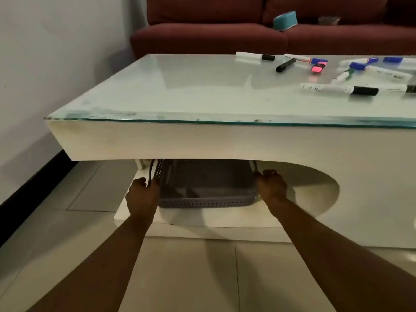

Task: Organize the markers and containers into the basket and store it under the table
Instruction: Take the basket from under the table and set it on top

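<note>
A grey perforated basket (206,202) sits on the low shelf under the white glass-topped table (202,140), and nothing shows inside it. My left hand (141,197) grips its left handle and my right hand (272,188) grips its right handle. The basket's far part is hidden under the tabletop. Several markers lie on the glass at the right: a white one with a black cap (255,56), an all-black one (285,65), a pink highlighter (317,68), blue-capped ones (360,65) and a long white one with a black cap (340,89).
A dark red sofa (225,34) stands behind the table, with a teal container (285,20) and a clear container (328,20) on its seat. A white wall runs along the left. Tiled floor (202,278) lies in front of the table.
</note>
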